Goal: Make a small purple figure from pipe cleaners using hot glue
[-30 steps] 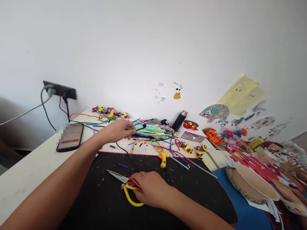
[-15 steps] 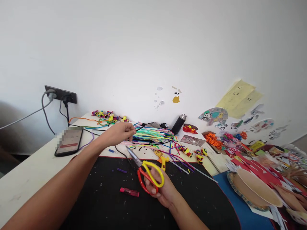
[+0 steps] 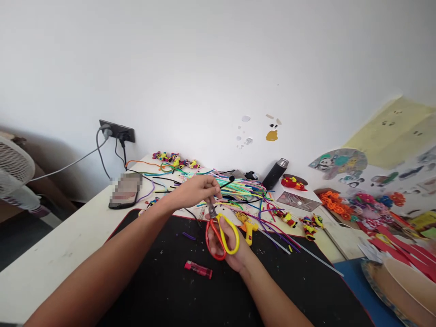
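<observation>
My left hand [image 3: 200, 188] is closed, its fingertips pinching a black pipe cleaner [image 3: 225, 185] that ends in a small round coil to the right. Just below, my right hand [image 3: 233, 252] grips scissors [image 3: 213, 212] with one yellow and one red handle. The handles are spread apart. Their blades point up beneath my left fingers, which partly hide the tips; whether they touch the pipe cleaner I cannot tell. On the black mat [image 3: 156, 281] lies a pink-red lighter [image 3: 198, 269], below my right hand. A short purple piece [image 3: 189, 235] is to its upper left.
Behind my hands spreads a heap of coloured pipe cleaners [image 3: 247, 188]. A yellow glue gun [image 3: 250, 231], a black flask [image 3: 275, 174] and several small figures [image 3: 175, 160] stand or lie around it. A phone [image 3: 124, 193] is at left, a bowl [image 3: 408, 284] at right.
The scissors in my right hand have moved up to my left hand's fingers. The view has turned left, bringing a fan into sight; another person's hand at the right is out of view.
</observation>
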Motion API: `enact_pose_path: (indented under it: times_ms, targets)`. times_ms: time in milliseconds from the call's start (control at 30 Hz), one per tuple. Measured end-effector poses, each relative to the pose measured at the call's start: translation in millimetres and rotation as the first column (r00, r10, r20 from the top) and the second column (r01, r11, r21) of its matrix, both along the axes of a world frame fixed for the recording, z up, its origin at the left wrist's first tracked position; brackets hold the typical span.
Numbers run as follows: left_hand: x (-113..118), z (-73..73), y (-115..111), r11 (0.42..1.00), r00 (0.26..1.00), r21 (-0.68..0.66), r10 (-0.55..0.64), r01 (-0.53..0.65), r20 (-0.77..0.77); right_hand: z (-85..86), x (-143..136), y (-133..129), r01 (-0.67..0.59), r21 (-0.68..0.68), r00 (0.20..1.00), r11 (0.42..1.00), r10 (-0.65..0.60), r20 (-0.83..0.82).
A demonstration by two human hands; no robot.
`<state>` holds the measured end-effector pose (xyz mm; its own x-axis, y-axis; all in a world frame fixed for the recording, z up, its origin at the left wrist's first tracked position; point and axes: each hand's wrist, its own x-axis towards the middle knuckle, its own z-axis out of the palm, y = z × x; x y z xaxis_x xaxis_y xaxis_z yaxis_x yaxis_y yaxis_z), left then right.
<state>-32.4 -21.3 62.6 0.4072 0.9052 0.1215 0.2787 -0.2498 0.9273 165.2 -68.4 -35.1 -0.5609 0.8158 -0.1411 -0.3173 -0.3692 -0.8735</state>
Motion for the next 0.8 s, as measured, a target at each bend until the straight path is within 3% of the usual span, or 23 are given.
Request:
enact_pose_path:
  times_ms: [133,233,300,467,633,800]
  targets:
    - [-15.7,2.4,8.7,0.981,0.975,0.108,0.175,-0.161,-0.14,6.3,-2.4,29.0,0.039,0.048,0.999,0.998,-0.039,0.01]
    - [-27.4,0.9,15.7,0.9,0.858,0.276,0.414,-0.337,-0.304,4.7,-3.1,42.4,0.07,0.12,0.997,0.99,-0.071,0.009]
    - [-31.2,-1.5,19.2,0.852,0.779,0.356,0.505,-0.383,-0.372,-0.2,-3.2,44.0,0.073,0.146,0.997,0.987,-0.074,-0.002]
    - [-27.6,-6.6,22.6,0.837,0.723,0.382,0.537,-0.392,-0.435,-13.0,-0.7,35.4,-0.028,0.152,0.999,0.988,0.025,0.025]
    - [-19.1,-5.5,20.5,0.822,0.675,0.423,0.561,-0.382,-0.479,-12.7,-0.2,31.1,0.033,0.268,0.984,0.963,-0.079,0.161]
    - [-12.0,-6.6,17.3,0.824,0.602,0.456,0.56,-0.336,-0.569,-4.9,0.3,29.7,0.076,0.288,0.982,0.955,-0.121,0.143]
